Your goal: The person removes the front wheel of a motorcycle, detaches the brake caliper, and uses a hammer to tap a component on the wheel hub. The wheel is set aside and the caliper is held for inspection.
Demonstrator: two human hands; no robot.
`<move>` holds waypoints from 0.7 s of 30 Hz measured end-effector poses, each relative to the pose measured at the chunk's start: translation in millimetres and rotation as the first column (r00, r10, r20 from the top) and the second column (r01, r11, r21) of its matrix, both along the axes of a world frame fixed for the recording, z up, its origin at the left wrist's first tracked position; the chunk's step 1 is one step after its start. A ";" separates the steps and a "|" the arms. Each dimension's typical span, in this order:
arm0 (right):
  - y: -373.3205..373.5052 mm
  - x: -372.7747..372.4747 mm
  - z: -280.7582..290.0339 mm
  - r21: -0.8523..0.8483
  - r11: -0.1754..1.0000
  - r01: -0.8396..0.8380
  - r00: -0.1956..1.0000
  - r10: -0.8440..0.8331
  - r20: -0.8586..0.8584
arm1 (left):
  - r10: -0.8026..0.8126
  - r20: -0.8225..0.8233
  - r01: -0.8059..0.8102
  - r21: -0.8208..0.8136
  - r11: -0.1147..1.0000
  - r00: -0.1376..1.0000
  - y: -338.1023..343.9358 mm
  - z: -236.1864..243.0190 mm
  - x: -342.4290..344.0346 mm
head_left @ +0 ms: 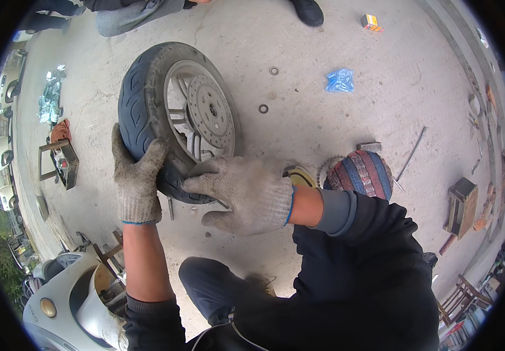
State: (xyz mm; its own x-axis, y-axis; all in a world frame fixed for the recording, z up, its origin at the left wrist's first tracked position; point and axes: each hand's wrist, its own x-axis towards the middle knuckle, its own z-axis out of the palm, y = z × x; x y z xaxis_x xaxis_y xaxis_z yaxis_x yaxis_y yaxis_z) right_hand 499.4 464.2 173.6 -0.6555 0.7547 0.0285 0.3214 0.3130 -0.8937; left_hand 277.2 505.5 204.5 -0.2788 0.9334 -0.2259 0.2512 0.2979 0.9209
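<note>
A scooter wheel point(173, 131) with a black treaded tyre, pale spoked rim and perforated brake disc stands tilted on the concrete in front of me. My left hand point(138, 175), in a grey knitted glove, clasps the tyre's near left side, thumb toward the tread. Across the tyre's lower right edge lies my right hand point(243, 193), also gloved, its fingers curled onto the rubber near the rim. A short metal edge shows beneath that hand; what it belongs to is hidden.
Two dark rings point(263, 109) and a blue plastic bag point(339, 81) lie beyond. A striped round cushion point(360, 177) and a metal rod point(411, 155) are to the right. An open metal box point(59, 161) stands left, a scooter body point(59, 298) lower left. A person point(135, 17) is at the top.
</note>
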 end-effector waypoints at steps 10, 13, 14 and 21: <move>-2.7 31.2 -71.9 -0.267 0.963 0.046 0.991 -0.011 0.132 | 0.242 0.139 -0.233 -0.080 0.969 0.960 7.9 -29.9 -70.3; 22.1 30.3 -84.9 -0.199 0.975 0.097 0.976 -0.054 0.213 | 0.233 0.153 -0.226 -0.063 0.972 0.960 4.7 -30.5 -69.8; 33.7 26.9 -88.7 -0.176 0.975 0.133 0.971 -0.093 0.220 | 0.240 0.138 -0.233 -0.066 0.970 0.961 5.3 -29.8 -68.9; 120.0 -14.1 -106.6 0.123 0.987 -0.100 0.881 0.031 0.471 | 0.238 0.127 -0.231 -0.067 0.971 0.963 8.7 -22.0 -59.8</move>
